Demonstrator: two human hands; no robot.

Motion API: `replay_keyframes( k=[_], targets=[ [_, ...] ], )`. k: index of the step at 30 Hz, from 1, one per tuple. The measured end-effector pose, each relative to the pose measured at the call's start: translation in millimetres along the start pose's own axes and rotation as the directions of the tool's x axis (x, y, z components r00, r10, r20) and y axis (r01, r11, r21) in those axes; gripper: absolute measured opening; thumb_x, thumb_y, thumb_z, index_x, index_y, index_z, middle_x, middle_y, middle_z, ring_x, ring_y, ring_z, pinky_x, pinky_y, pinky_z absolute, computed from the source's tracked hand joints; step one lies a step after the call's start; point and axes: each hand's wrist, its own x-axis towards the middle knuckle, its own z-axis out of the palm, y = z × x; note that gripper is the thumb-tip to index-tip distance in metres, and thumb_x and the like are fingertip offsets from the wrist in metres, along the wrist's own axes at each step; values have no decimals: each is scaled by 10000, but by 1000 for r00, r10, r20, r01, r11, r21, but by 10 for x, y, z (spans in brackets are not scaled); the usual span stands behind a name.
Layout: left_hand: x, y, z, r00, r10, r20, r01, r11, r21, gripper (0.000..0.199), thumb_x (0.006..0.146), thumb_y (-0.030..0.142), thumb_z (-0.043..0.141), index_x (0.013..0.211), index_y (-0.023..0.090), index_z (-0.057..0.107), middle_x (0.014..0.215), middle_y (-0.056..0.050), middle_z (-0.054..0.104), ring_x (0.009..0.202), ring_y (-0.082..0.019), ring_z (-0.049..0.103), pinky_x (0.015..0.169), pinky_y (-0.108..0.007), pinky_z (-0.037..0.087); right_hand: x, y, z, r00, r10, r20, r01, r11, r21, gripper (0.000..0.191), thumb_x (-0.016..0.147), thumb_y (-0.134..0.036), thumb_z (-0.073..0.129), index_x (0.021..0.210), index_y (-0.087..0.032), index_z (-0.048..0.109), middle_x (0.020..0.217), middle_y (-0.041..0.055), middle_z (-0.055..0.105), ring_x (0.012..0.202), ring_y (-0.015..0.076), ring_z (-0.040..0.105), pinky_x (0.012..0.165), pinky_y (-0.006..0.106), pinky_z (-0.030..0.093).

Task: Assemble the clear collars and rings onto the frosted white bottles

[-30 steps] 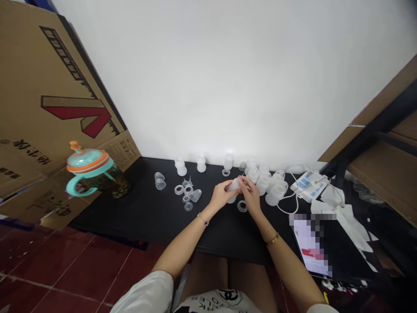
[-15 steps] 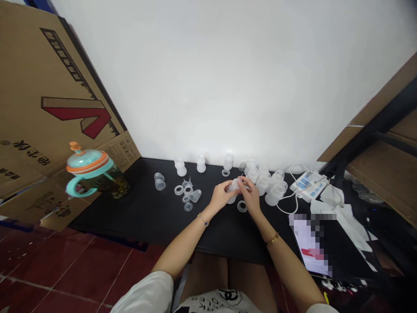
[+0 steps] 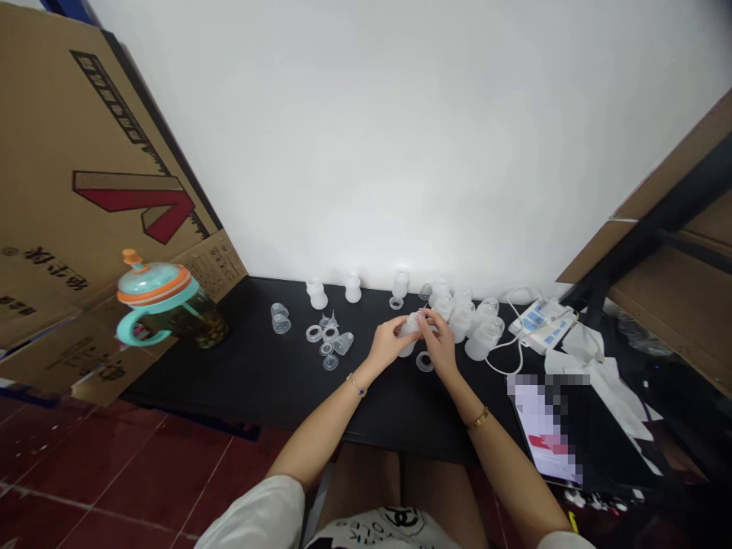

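Note:
Between my two hands is a small translucent white baby bottle [image 3: 408, 350], partly covered by my fingers. My left hand [image 3: 388, 341] wraps round its left side. On the other side my right hand [image 3: 440, 341] is closed at the bottle's top, where a clear part shows under the fingertips. Just below my right hand a clear ring [image 3: 425, 361] lies on the table. Close by on the right stand several capped baby bottles [image 3: 481, 340]. Left of my hands lie loose rings [image 3: 314, 333], clear teats and a clear cap [image 3: 343, 343].
Uncapped bottles [image 3: 317, 294] stand along the wall on the black table [image 3: 257, 389]. Two clear caps [image 3: 280, 323] lie farther left. A teal-handled jug [image 3: 154, 297] stands at the left by a cardboard box [image 3: 51, 152]. On the right are a white cabled device [image 3: 543, 326], papers and a phone [image 3: 543, 435].
My hands stay in the same place round the bottle, with only a very slight shift of the fingers. Nothing else has visibly moved.

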Motion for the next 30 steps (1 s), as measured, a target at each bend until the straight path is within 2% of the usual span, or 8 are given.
replay_keyframes(
  k=[8, 18, 24, 30],
  targets=[
    [-4, -7, -5, 1000, 12, 0, -12, 1000, 3, 415, 808, 477, 742, 1086, 169, 771, 963, -56, 771, 804, -195, 655, 743, -287, 501, 9, 4, -3, 1000, 10, 1, -10, 1000, -1, 397, 886, -543, 653, 1136, -240, 708, 1170, 110, 721, 984, 281, 690, 672, 373, 608],
    [-10, -10, 6, 1000, 12, -1, -12, 1000, 1, 415, 806, 456, 752, 1113, 177, 766, 1021, -61, 776, 859, -206, 676, 794, -295, 513, 6, 12, 3, 999, 31, -10, -31, 999, 8, 389, 872, -534, 674, 1121, -236, 691, 1192, 108, 703, 975, 271, 685, 678, 367, 601],
    [-1, -21, 11, 1000, 10, 4, -10, 1000, 4, 368, 812, 421, 747, 1089, 181, 769, 1013, -59, 776, 869, -211, 679, 806, -301, 519, 5, -11, 4, 1000, 11, 1, -11, 1000, 13, 382, 879, -526, 674, 1135, -242, 690, 1249, 111, 667, 979, 265, 665, 651, 351, 592],
    [7, -40, 4, 1000, -3, 6, 3, 1000, 3, 421, 804, 458, 749, 1113, 173, 763, 1011, -66, 778, 831, -201, 677, 764, -284, 520, 3, -82, -14, 998, -54, 38, 53, 999, 12, 354, 945, -496, 564, 1156, -249, 705, 1240, 102, 668, 968, 259, 661, 650, 348, 577]
  ],
)
